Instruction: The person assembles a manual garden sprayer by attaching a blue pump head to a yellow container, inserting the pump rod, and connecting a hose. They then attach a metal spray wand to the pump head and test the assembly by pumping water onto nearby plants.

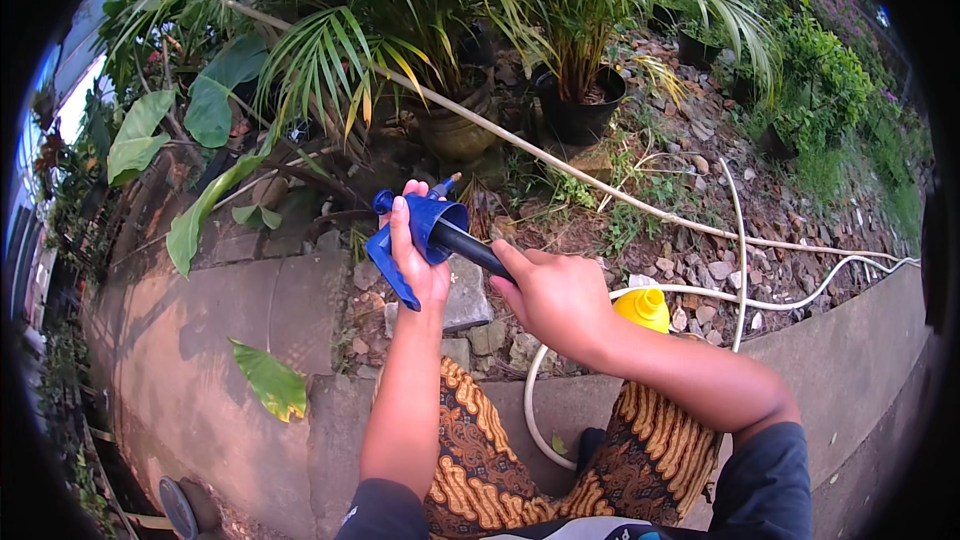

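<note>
"Patterned trousers nearest; then?"
"Right hand clamped around the black tube, left hand around the blue sprayer head, over the path's far edge."
"Risk?"
"A slack grip could drop it; the yellow bottle, seemingly uncapped, might catch grit."

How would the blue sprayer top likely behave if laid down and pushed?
The sprayer top would probably rock more than roll, since its lever juts out. The black tube seems stiff, running straight to the right hand. The top's plastic look suggests lightness.
</note>
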{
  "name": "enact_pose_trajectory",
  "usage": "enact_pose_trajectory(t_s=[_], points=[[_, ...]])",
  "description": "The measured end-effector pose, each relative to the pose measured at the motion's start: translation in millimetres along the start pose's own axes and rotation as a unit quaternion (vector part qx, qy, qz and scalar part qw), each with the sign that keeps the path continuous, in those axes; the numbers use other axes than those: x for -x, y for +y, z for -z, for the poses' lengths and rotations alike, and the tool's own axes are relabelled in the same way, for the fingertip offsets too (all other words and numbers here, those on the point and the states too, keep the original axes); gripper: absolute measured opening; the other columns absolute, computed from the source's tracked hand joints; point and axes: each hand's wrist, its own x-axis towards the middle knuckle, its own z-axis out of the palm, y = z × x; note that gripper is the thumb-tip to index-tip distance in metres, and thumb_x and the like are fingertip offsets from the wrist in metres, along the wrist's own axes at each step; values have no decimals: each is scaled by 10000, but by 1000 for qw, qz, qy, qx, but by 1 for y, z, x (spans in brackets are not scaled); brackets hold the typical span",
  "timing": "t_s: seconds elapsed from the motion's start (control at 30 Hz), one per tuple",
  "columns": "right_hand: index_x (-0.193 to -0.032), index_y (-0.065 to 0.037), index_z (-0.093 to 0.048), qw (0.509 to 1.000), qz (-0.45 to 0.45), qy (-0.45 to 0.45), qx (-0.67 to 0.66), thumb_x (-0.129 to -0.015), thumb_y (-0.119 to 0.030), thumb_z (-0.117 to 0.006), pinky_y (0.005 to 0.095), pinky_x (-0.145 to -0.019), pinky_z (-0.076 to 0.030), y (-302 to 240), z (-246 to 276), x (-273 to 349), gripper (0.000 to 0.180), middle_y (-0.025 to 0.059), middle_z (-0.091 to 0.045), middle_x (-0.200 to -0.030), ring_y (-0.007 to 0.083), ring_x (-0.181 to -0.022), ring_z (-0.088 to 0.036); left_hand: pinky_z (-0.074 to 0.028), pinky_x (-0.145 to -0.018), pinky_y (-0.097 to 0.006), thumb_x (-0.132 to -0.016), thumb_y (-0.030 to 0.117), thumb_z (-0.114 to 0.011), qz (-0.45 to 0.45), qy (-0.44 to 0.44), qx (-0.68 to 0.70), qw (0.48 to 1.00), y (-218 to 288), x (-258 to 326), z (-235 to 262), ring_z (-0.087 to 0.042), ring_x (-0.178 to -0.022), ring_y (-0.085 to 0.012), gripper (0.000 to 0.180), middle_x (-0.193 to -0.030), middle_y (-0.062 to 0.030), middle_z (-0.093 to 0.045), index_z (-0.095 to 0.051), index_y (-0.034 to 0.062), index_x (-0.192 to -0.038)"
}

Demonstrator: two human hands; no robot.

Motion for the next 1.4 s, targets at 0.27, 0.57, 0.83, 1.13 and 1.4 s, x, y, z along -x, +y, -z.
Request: enact_pose_trajectory(t_s=[0.27, 0.57, 0.83, 1.13, 1.4], points=[[-1213, -4, -452, 898, -208, -185, -340, -1034, -300, -577, 385, -542, -569, -7, 2, -9, 368, 127, -641, -832, 247, -647, -680, -569, -897, -346, -978, 531, -619, 90, 22, 82, 992, 0, 6, 1, -677, -980, -215, 516, -1096, -101, -693, -624, 39, -1130], [-1139, -5, -546, 852, -170, -310, -386, -1087, -294, -470, 340, -514, -525, 9, 4, -20, 303, 107, -653, -718, 176, -628, -680, -580, -846, -334, -982, 451, -635, 130, -1, 27, 991, -6, -2, 13, -683, -957, -199, 426, -1065, -93, -702, -644, 45, -1110], [-1213, 56, -514, 992, -47, -106, 43, -1001, -251, -557, 405, -581, -588, -4, -9, -11, 375, 187, -722, -782, 334, -692, -737, -582, -900, -374, -975, 349, -670, 95, 73, 33, 992, -13, -9, 15, -676, -1012, -210, 334, -1085, -99, -697, -634, 45, -1111], [-1113, 5, -577, 786, -198, -290, -509, -1073, -293, -502, 311, -548, -572, 28, -5, -19, 310, 160, -686, -845, 198, -667, -683, -546, -940, -360, -993, 385, -632, 75, -1, 34, 997, -13, 1, 6, -665, -1042, -203, 382, -1139, -104, -690, -643, 33, -1142], [-1130, 51, -535, 985, -5, -28, 173, -973, -284, -646, 349, -488, -557, -9, -18, -11, 387, 87, -654, -775, 231, -584, -690, -571, -889, -362, -996, 359, -629, 119, 94, 41, 988, -23, -8, 19, -683, -971, -205, 329, -1055, -97, -705, -645, 46, -1097]])
